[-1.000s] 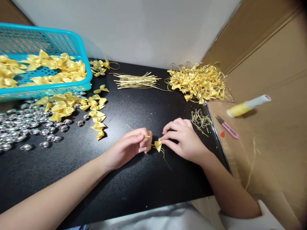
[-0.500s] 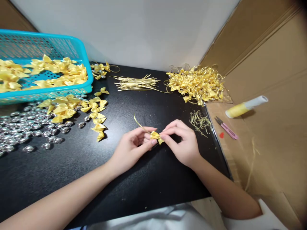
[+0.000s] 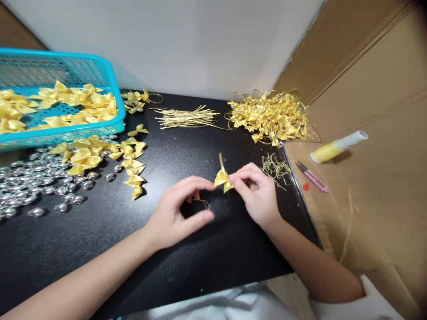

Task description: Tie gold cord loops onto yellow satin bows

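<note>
A yellow ribbon bow (image 3: 221,178) is pinched between the thumb and fingertips of my right hand (image 3: 258,192). A short piece of gold cord stands up from the top of this bow. My left hand (image 3: 180,211) is just left of it, thumb spread well apart from the fingers, the index fingertip close to the bow's left side. I cannot tell whether that fingertip touches the bow. A thin cord loop (image 3: 204,204) shows in the gap between the left thumb and fingers, its other end hidden behind the fingers.
A turquoise basket (image 3: 115,100) of yellow bows stands at the left. Silver beads (image 3: 40,182) and loose bows (image 3: 133,171) lie before it. Gold cords (image 3: 187,118) and a finished pile (image 3: 270,116) lie behind. Cord scraps (image 3: 275,169), pink snips (image 3: 313,178) and a tube (image 3: 338,146) are right.
My left thumb has come away from the bow and spread apart from the fingers. The bow has turned in my right hand, its cord end now pointing up. The view has shifted slightly.
</note>
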Motion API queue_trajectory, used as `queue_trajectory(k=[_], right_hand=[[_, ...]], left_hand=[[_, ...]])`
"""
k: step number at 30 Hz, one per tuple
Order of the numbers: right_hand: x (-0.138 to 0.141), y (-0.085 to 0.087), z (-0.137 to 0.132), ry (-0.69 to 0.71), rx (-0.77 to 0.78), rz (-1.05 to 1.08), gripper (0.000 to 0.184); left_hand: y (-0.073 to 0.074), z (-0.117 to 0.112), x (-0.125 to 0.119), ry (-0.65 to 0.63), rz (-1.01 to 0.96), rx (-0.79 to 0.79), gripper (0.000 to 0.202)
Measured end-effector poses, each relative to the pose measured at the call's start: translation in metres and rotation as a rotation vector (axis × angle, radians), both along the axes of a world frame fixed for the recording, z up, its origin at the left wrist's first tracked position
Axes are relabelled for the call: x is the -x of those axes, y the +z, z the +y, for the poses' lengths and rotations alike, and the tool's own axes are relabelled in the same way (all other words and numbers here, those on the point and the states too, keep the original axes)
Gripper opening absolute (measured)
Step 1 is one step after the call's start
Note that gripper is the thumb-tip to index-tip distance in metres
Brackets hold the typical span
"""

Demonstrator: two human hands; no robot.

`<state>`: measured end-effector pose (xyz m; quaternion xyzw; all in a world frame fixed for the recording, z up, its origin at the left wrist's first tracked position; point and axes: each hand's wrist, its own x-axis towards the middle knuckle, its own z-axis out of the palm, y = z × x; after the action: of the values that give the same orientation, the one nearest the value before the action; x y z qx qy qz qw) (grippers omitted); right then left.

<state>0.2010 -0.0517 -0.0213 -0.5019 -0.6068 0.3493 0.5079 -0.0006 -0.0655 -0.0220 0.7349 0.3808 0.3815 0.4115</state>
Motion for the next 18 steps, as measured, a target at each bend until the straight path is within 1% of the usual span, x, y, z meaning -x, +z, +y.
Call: queue_trajectory(k=[2, 4, 5, 7, 10, 14, 16, 18], right_hand=[[0.006, 0.002, -0.005, 0.062, -0.077, -0.065, 0.009], [0.011, 0.003, -0.009, 0.107, -0.156, -0.119, 0.009], [0.013, 0.003, -0.011, 0.118, -0.174, -0.127, 0.009], [0.015, 0.003, -0.011, 0.127, -0.151, -0.103, 0.010], [0.015, 0.000, -0.009, 0.130, -0.032, -0.003, 0.010], [0.011, -0.006, -0.003, 0.121, 0.099, 0.140, 0.012], [0.006, -0.009, 0.002, 0.056, 0.164, 0.244, 0.013], [-0.001, -0.010, 0.008, -0.049, 0.230, 0.374, 0.016]], left_hand=[[0.001, 0.000, -0.004, 0.119, -0.065, 0.207, 0.032], [0.001, -0.001, -0.008, 0.170, -0.127, 0.401, 0.026], [0.001, 0.000, -0.010, 0.190, -0.156, 0.466, 0.024], [0.000, 0.000, -0.012, 0.230, -0.191, 0.518, 0.022], [0.000, 0.001, -0.012, 0.257, -0.190, 0.494, 0.019], [0.001, -0.001, -0.006, 0.231, -0.142, 0.420, 0.019], [0.001, -0.004, -0.001, 0.201, -0.116, 0.352, 0.028], [0.001, -0.005, 0.006, 0.207, -0.081, 0.259, 0.033]])
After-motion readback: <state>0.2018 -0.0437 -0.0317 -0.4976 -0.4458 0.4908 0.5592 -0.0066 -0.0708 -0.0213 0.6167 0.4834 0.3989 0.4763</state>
